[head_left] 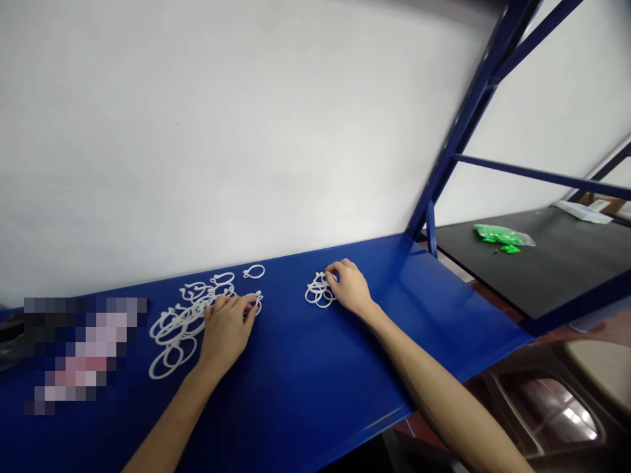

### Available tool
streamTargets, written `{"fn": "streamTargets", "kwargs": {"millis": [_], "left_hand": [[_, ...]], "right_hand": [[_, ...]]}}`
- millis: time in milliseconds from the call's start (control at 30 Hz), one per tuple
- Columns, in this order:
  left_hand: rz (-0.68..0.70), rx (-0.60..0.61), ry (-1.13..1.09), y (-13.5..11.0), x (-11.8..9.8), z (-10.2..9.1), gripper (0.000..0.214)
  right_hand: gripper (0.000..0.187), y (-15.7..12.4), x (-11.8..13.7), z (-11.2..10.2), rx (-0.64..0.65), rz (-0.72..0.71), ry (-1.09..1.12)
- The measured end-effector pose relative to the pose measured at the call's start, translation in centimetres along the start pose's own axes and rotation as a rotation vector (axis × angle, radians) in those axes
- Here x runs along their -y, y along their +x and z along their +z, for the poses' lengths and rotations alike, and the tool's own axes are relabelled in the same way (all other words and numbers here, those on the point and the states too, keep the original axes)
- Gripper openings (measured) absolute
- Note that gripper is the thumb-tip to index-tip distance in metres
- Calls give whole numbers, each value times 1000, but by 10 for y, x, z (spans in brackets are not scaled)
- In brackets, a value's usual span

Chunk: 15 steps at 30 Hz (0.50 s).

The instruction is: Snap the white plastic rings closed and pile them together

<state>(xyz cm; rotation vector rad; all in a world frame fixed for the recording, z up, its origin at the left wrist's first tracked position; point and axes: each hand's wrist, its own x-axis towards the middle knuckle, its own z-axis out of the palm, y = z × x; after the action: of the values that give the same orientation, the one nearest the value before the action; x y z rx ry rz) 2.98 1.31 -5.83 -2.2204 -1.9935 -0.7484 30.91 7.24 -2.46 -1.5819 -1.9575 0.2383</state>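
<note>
Forearms (170, 414) are spread, apparently to reach two heaps: white rings (196, 309) left of centre are met by the half-curled left hand (227, 332), a smaller heap (319, 289) mid-frame by the curled right hand (351, 287); grips cannot be told.

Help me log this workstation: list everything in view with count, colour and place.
Blue table: one, blue, foreground
Wall: one, white, background
Frame: one, blue, upper right
Large ring pile: many, white, blue table's left
Small ring cluster: several, white, blue table's middle
Lone ring: one, white, near wall
Black table: one, black, right
Bag of green pieces: one, clear, black table
Loose green pieces: few, green, beside bag
Flat item: one, white, black table's far end
Chair: one, brown, lower right
Floor: one, red, right
Pixelated patch: one, unclear, left
Dark object: one, black, left edge
Left hand: one, bare, at ring beside large pile
Right hand: one, bare, at small cluster
</note>
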Motion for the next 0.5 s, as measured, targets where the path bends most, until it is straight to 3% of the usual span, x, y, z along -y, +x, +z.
{"fn": "streamTargets", "kwargs": {"millis": [167,267,500], "left_hand": [[-31,-107,-71,2,-3,-8,32],[-71,-161,-236,3,-9,-19,34],[-322,21,-765,-2,-23,-31,49]], "right_hand": [[15,-4,5,-1,-84,-90,40],[14,-8,10,2,-112,-188,82],[20,-31,34,11,55,-419,269]]}}
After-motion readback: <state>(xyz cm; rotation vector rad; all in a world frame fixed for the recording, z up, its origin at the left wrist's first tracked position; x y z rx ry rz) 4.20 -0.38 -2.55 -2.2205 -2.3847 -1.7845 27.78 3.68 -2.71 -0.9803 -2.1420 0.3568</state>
